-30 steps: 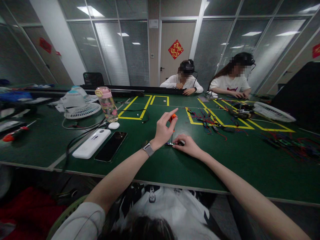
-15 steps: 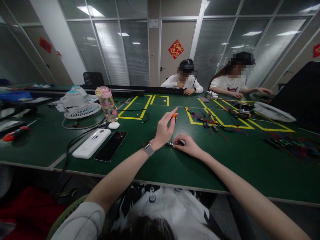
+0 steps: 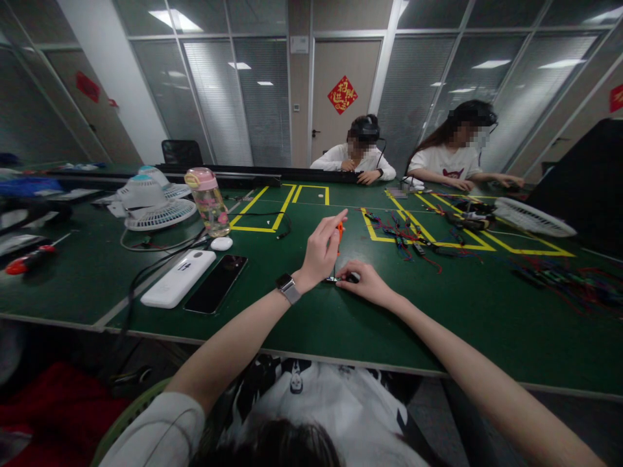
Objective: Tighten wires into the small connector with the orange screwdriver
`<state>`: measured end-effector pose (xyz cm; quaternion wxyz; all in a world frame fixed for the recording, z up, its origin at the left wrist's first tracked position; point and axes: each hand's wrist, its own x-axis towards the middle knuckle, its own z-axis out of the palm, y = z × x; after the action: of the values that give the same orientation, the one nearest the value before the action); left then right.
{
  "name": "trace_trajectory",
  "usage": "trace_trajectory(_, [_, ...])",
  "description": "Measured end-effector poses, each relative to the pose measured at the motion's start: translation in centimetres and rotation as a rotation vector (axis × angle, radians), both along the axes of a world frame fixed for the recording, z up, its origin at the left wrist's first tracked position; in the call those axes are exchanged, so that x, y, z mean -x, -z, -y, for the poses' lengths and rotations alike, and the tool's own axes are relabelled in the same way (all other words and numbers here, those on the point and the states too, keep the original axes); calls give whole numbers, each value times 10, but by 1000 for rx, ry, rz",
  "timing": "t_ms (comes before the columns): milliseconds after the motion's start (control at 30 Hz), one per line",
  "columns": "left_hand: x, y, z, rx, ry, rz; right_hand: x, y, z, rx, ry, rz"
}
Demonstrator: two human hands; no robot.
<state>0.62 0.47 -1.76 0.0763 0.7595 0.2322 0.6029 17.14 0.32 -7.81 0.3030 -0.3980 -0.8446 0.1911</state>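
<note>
My left hand point(image 3: 321, 250) grips an orange-handled screwdriver point(image 3: 341, 229), which stands upright. Its thin dark shaft runs down to a small dark part point(image 3: 331, 279) on the green table, whose details are too small to make out. Low on the table, my right hand point(image 3: 365, 282) pinches that part with thumb and fingers. A black piece point(image 3: 353, 277) shows beside the right fingers. My left fingers are stretched along the handle, with the thumb against it.
Left of my hands lie a black phone point(image 3: 217, 285), a white power bank point(image 3: 178, 279) and a white earbud case point(image 3: 221, 244). A pink-lidded bottle point(image 3: 208, 204) and a fan point(image 3: 158, 211) stand farther back. Wired parts point(image 3: 403, 233) lie to the right. Two people sit across the table.
The orange handle has turned a little within my left fingers. My right hand stays in place. Across the table, the person at right has shifted an arm slightly.
</note>
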Motion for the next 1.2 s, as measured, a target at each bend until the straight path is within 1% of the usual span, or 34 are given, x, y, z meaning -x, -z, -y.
trace_trajectory(67, [0, 0, -1, -4, -32, 19, 0, 0, 0, -4, 1, -3])
trace_trajectory(200, [-1, -1, 0, -54, -153, 22, 0, 1, 0, -4, 8, -14])
trace_trajectory(267, [-1, -1, 0, -74, -175, 18, 0, 1, 0, -3, 10, -15])
trace_trajectory(333, [-1, 0, 1, -77, -174, 11, 0, 1, 0, -1, 10, -14])
trace_trajectory(500, [0, 0, 2, -64, -92, -11, 1, 0, 1, 8, 10, -14])
trace_trajectory(567, [-1, 0, 1, -60, -84, -10, 1, -1, 1, 6, 12, -10])
trace_trajectory(733, [-1, -1, 1, -70, -196, 19, 1, -2, 2, 4, 10, -3])
trace_trajectory(833, [-1, -1, 2, -71, -221, 7, 1, -1, 1, 7, 10, -6])
trace_trajectory(900, [0, -1, 3, -63, -202, 1, 0, -1, 1, 5, 9, -4])
trace_trajectory(1100, [0, -2, 3, -37, -79, -18, 1, 0, 1, -6, 3, -3])
trace_trajectory(1200, [0, -2, 3, -46, -117, 2, 1, 0, 1, -10, 9, -1])
